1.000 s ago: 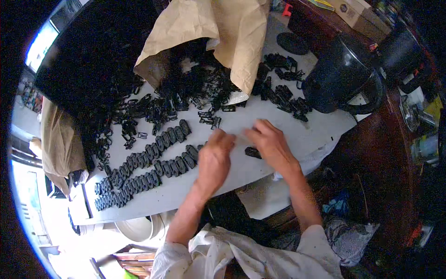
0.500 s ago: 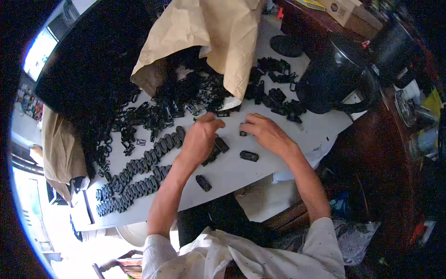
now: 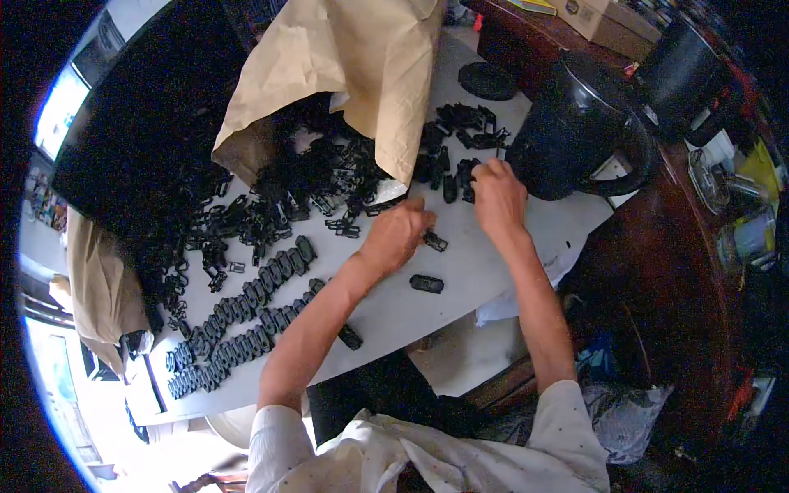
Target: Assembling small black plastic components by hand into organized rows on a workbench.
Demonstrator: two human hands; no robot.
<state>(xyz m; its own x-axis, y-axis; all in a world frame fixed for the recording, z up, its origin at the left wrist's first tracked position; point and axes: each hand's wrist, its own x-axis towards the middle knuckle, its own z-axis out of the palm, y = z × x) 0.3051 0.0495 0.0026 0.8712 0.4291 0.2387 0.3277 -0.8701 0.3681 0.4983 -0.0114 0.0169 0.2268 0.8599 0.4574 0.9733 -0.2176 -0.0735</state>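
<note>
Over the middle of the white table, my left hand (image 3: 398, 233) has its fingers curled together at one end of a small black plastic part (image 3: 436, 241). Farther right, my right hand (image 3: 500, 195) bends its fingers down among loose black plastic pieces (image 3: 465, 174); what its fingertips grip is hidden. Another oblong black part (image 3: 426, 283) lies alone, nearer to me. One more black part (image 3: 351, 337) rests by my left forearm. Two rows of similar dark parts (image 3: 255, 292) stretch to the left, partly behind that forearm.
A large brown paper bag (image 3: 329, 66) lies open at the back over a heap of black frame-like pieces (image 3: 283, 205). A black pitcher-like vessel (image 3: 567, 131) with a handle stands at the right, near a black round disc (image 3: 487, 81). The white table (image 3: 460, 316) ends close to me.
My right hand has moved away from the middle to the loose pieces at the far right. My left hand has shifted right, to the black part where the right hand was. The view has shifted slightly.
</note>
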